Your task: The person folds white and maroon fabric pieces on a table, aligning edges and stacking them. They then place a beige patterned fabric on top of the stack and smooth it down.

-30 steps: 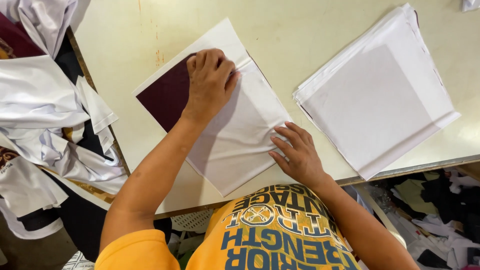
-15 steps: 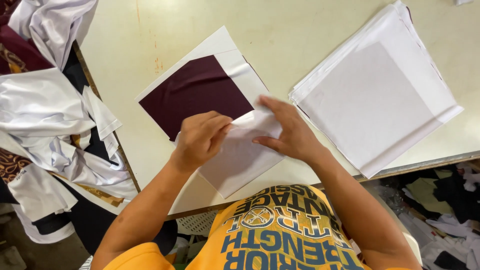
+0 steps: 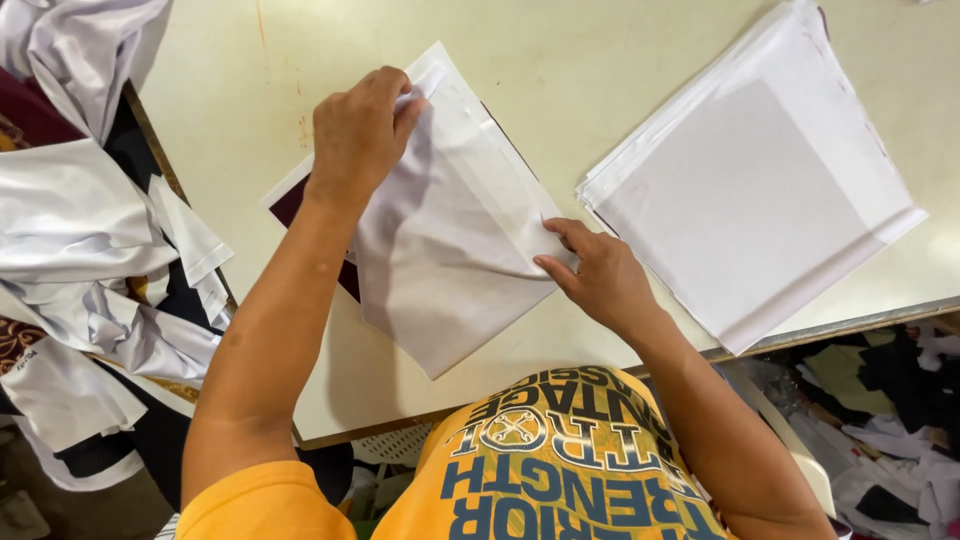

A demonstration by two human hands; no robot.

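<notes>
Seen from above: left hand (image 3: pixel 358 135) closed over the far corner of a white fabric sheet (image 3: pixel 450 250), fingers curled and pinching its edge. Right hand (image 3: pixel 600 275) half open, fingertips pressing the sheet's right edge — thumb and forefinger gripping a small fold there. Sheet lying on the pale counter (image 3: pixel 560 70), covering a dark maroon piece (image 3: pixel 292 205), only a strip of it visible at the left. Just to the right, apart — a stack of white squares (image 3: pixel 750 190). Heap of white cloth (image 3: pixel 90 250) beyond the counter's left edge.
</notes>
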